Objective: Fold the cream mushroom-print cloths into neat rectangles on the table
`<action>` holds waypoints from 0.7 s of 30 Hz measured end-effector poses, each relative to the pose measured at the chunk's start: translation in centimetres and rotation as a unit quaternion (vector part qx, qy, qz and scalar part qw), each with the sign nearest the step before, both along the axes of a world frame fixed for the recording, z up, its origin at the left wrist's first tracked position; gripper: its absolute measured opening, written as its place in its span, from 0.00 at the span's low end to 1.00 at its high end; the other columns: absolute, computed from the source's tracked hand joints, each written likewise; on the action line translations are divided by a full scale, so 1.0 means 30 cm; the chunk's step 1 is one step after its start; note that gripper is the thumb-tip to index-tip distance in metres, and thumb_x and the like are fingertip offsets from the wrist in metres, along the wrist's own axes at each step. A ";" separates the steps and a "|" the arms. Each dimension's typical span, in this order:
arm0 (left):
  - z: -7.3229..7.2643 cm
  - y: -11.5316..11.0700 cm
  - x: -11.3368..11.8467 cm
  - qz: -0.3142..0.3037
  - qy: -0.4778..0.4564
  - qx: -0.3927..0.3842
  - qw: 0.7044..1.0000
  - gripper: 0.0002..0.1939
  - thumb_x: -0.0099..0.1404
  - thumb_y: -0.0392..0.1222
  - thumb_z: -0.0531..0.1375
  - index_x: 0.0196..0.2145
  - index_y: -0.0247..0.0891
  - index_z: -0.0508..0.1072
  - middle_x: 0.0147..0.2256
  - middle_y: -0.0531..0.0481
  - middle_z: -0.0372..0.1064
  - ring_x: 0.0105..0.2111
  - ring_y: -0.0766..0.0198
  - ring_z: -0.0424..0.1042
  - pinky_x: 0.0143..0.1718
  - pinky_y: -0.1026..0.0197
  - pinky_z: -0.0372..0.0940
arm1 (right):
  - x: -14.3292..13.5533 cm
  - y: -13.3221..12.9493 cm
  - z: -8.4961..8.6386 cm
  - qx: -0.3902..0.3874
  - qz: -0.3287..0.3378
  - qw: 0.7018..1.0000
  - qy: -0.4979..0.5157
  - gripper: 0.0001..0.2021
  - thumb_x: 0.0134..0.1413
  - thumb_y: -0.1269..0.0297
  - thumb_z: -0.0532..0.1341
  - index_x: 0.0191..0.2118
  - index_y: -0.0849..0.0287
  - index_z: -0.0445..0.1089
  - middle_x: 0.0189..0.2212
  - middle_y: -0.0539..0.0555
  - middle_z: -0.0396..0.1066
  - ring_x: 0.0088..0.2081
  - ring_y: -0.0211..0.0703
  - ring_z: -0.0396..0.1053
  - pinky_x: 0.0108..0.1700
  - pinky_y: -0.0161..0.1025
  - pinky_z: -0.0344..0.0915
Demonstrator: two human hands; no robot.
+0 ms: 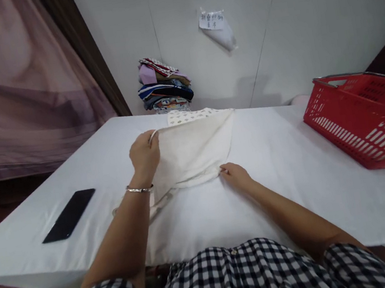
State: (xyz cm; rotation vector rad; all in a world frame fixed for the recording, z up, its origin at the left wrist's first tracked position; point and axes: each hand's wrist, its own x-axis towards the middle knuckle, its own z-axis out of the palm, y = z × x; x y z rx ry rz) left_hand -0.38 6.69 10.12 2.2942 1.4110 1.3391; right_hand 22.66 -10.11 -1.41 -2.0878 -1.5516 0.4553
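Spreading between two bare hands, a cream cloth (193, 148) was held over the middle of a white-covered table (299, 215). Its far left corner was gripped in the closed fingers of the left hand (145, 156), and a silvery bracelet (140, 189) was worn on that wrist. Its near right edge was pinched between the thumb and fingers of the right hand (237, 176). Small printed motifs were shown on a white strip of fabric (188, 116) at the cloth's far edge; whether both were one piece could not be told. A dark phone (68, 216) was laid flat on the left side of the table, and a red plastic basket (367, 121) was placed at the right. Folded fabrics were piled in a stack (164, 85) at the back, by a pale wall (170, 1) where a handwritten sign (212, 20) was fixed.
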 end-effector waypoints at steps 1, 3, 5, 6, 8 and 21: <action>-0.002 0.000 0.000 0.001 0.017 0.008 1.000 0.14 0.66 0.44 0.51 0.42 0.42 0.75 0.40 0.49 0.74 0.40 0.60 0.70 0.40 0.62 0.60 | -0.012 0.009 0.010 -0.020 0.014 0.999 -0.034 0.17 0.57 0.62 0.56 0.52 0.56 0.68 0.46 0.56 0.69 0.45 0.45 0.66 0.46 0.39 0.61; -0.024 -0.013 0.006 -0.009 0.045 0.001 0.999 0.15 0.66 0.46 0.51 0.44 0.42 0.74 0.42 0.49 0.74 0.42 0.59 0.69 0.41 0.61 0.60 | -0.045 0.029 0.018 -0.041 0.066 0.993 -0.086 0.19 0.58 0.59 0.57 0.54 0.54 0.66 0.47 0.57 0.67 0.48 0.47 0.64 0.44 0.38 0.60; -0.053 -0.027 0.012 -0.026 0.050 -0.030 0.998 0.16 0.66 0.46 0.51 0.44 0.43 0.75 0.42 0.49 0.74 0.42 0.59 0.70 0.41 0.61 0.60 | -0.081 0.050 0.013 -0.043 0.116 0.985 -0.121 0.15 0.58 0.61 0.56 0.50 0.54 0.69 0.46 0.57 0.66 0.48 0.47 0.63 0.43 0.37 0.60; -0.064 -0.030 0.012 -0.035 0.039 -0.051 0.997 0.16 0.66 0.47 0.51 0.43 0.42 0.75 0.41 0.50 0.75 0.41 0.59 0.70 0.40 0.62 0.60 | -0.095 0.059 0.011 -0.041 0.130 0.982 -0.129 0.12 0.59 0.63 0.55 0.47 0.55 0.70 0.45 0.57 0.66 0.47 0.46 0.63 0.42 0.37 0.60; -0.070 -0.021 0.006 -0.054 -0.006 -0.092 0.994 0.15 0.65 0.47 0.52 0.40 0.41 0.76 0.37 0.52 0.75 0.38 0.60 0.70 0.38 0.63 0.60 | -0.104 0.069 0.019 -0.026 0.148 0.982 -0.113 0.10 0.59 0.68 0.53 0.40 0.57 0.72 0.41 0.56 0.67 0.44 0.44 0.65 0.41 0.36 0.60; 0.022 -0.031 0.080 -0.173 -0.084 -0.116 0.974 0.16 0.62 0.50 0.55 0.37 0.38 0.76 0.31 0.54 0.74 0.32 0.64 0.69 0.32 0.66 0.60 | 0.250 -0.100 0.221 0.188 -0.027 0.832 0.520 0.17 0.51 0.54 0.63 0.46 0.52 0.69 0.38 0.51 0.74 0.37 0.40 0.71 0.39 0.39 0.68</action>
